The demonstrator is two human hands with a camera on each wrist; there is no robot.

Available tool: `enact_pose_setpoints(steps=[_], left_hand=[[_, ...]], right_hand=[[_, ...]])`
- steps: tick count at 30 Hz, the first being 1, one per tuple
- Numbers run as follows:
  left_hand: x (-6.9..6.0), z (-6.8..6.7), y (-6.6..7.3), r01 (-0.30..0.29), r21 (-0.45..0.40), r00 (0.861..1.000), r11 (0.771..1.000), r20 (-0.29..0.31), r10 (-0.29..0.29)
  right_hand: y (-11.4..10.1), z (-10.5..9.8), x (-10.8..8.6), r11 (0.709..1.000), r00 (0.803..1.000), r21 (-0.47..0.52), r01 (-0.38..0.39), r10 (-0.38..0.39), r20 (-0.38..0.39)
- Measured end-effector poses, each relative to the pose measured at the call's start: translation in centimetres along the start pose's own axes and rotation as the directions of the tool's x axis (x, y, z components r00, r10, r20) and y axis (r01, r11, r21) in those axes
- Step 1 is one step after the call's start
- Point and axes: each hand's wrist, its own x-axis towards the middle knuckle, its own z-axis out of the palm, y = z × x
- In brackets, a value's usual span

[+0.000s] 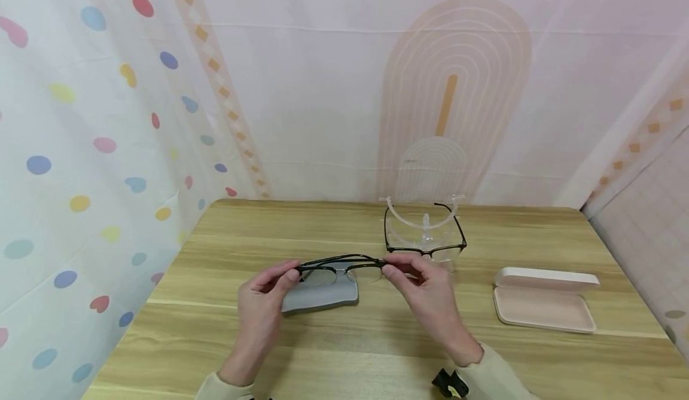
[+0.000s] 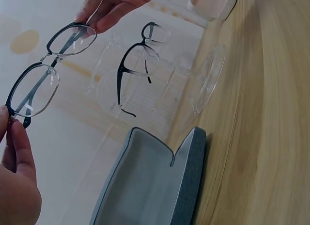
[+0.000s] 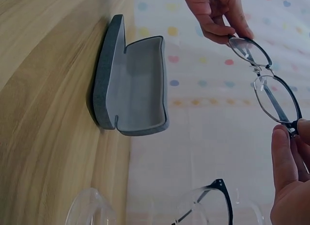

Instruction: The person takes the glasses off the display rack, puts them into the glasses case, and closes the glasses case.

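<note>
A pair of black half-rim eyeglasses (image 1: pixel 319 277) is held up between both hands, with its temples folded behind the lenses. My left hand (image 1: pixel 259 310) pinches one end of the frame between thumb and fingers. The other end is pinched the same way by my right hand (image 1: pixel 430 298). Below the glasses, a grey eyeglass case (image 1: pixel 323 299) stands open on the table, partly covered by them in the head view. Its pale grey inside (image 3: pixel 141 84) shows in the right wrist view.
Behind the right hand, a second pair of black-framed eyeglasses (image 1: pixel 454 247) sits on a clear display stand (image 1: pixel 425 225). An open pale pink case (image 1: pixel 545 309) lies on the wooden table (image 1: pixel 215 328) at right. A patterned curtain (image 1: pixel 323 89) hangs along the back.
</note>
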Motion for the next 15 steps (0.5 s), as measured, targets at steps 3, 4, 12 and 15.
enact_pose_setpoints(steps=[3, 4, 12, 15], left_hand=[[0.0, -0.5, 0.0, 0.011, -0.005, 1.000, 1.000, -0.018, -0.011], [0.0, -0.6, 0.0, 0.016, -0.003, 1.000, 1.000, -0.023, -0.016], [0.3, -2.0, -0.1, 0.044, 0.063, 0.998, 0.997, -0.058, -0.040], [0.4, -2.5, -0.2, 0.060, 0.103, 0.996, 0.993, -0.068, -0.053]], right_hand=[[0.1, 0.6, 0.1, 1.000, 1.000, -0.010, -0.027, 0.027, -0.011], [0.2, 0.8, 0.1, 0.999, 0.999, -0.013, -0.034, 0.034, -0.013], [0.5, 2.1, 0.2, 0.996, 0.996, -0.020, -0.087, 0.088, 0.008], [0.7, 2.5, 0.3, 0.994, 0.994, -0.034, -0.105, 0.106, 0.016]])
